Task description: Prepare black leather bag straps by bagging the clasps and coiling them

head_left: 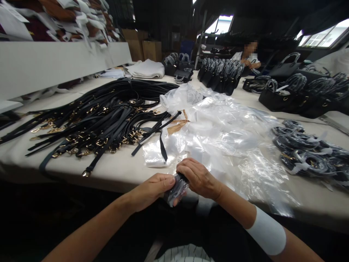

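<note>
My left hand (152, 189) and my right hand (197, 178) meet at the table's front edge, both closed around a coiled black strap in a clear plastic bag (177, 189). The bundle sits between my fingers, just off the table's edge. A heap of empty clear plastic bags (218, 138) lies right behind my hands. To the left spreads a big pile of loose black straps with gold buckles (103, 116).
Several bagged coiled straps (305, 156) lie at the right. Rows of black handbags (220, 76) and more handbags (300, 94) stand further back. Another person (249, 56) works at the far end. Folded white cloth (147, 69) and cardboard boxes (147, 49) sit at the back left.
</note>
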